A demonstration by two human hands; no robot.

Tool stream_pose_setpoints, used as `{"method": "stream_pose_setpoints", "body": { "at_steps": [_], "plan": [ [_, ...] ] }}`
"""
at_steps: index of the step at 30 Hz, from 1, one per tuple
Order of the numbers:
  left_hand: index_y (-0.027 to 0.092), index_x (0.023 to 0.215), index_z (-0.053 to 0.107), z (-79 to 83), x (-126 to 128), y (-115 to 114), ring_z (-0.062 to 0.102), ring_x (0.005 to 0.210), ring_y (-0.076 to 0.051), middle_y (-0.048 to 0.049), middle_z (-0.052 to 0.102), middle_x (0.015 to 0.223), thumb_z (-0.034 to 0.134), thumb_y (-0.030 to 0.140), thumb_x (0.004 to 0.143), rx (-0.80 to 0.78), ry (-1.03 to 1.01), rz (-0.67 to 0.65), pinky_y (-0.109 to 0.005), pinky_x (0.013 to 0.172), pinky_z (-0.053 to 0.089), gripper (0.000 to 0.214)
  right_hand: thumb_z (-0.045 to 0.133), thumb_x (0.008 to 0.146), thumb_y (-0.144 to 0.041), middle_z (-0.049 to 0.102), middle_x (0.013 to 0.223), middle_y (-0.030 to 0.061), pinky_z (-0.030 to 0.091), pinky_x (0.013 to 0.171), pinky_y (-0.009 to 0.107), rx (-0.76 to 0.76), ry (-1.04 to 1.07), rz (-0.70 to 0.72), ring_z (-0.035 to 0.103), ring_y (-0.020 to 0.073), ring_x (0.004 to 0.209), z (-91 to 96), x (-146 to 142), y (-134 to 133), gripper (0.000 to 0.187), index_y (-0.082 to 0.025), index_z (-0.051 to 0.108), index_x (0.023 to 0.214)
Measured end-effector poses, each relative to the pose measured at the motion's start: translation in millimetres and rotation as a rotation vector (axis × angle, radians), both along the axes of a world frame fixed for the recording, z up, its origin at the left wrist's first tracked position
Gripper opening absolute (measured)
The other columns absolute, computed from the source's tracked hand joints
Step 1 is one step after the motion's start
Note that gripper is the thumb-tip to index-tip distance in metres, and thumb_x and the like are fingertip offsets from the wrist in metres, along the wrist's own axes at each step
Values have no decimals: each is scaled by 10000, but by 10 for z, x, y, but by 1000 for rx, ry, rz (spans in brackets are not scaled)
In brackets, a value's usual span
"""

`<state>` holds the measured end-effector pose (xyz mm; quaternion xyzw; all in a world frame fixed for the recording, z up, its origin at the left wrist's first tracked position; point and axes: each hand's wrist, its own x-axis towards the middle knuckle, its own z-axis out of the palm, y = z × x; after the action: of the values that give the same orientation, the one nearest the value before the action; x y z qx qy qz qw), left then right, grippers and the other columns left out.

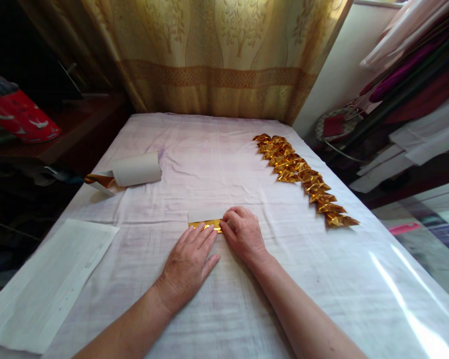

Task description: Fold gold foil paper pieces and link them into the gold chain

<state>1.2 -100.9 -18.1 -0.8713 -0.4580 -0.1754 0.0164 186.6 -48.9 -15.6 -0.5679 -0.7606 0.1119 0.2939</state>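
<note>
A small sheet of gold foil paper [205, 216] lies in front of me, its pale back facing up and a gold strip folded over along the near edge. My left hand [187, 262] rests flat on that strip, fingers stretched out and thumb apart. At the right end of the sheet, my right hand [246, 233] has its thumb and fingers closed on the paper's edge. The curled fingers hide that corner. Farther off to the right, several folded gold foil pieces [297, 167] sit in overlapping rows.
A pale paper roll [136, 169] lies at the left, with gold foil by its end. Nearer me is a large white sheet [56, 284]. The cloth-covered table [209, 149] meets a gold curtain [217, 60]. A red patterned container [24, 114] stands on a dark side surface.
</note>
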Motion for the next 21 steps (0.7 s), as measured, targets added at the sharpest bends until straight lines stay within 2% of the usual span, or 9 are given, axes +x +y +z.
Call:
{"method": "stream_pose_setpoints", "body": {
  "at_steps": [7,11,14,21],
  "plan": [
    [161,1377,553,6,13,6,534,1311,-249,-106,603,1397,456,401,997,-20,-15,7,-437,1139,393,459,641,861,-299,665,985,52,390,838,343,0,-35,-1,588,218,938,52,-32,-38,89,-216,629,832],
    [155,1350,575,6,21,6,543,1303,-250,-104,609,1391,457,401,998,-14,-23,11,-437,1133,397,445,629,877,-309,664,1095,89,400,877,367,-9,-59,5,584,248,1018,36,-14,-51,173,-209,621,1019],
    [162,1358,566,0,20,6,533,1314,-247,-95,601,1402,470,400,995,-15,-22,11,-437,1138,387,444,606,898,-279,657,1157,102,404,902,376,-19,-59,42,578,258,1073,16,30,-58,214,-208,602,1099],
    [169,1333,583,5,11,22,524,1311,-253,-95,600,1399,492,406,986,-4,-3,-7,-441,1128,388,430,536,903,-157,655,1189,90,414,914,366,-7,-57,70,577,239,1113,-24,82,-84,223,-208,629,1100]
  ]
}}
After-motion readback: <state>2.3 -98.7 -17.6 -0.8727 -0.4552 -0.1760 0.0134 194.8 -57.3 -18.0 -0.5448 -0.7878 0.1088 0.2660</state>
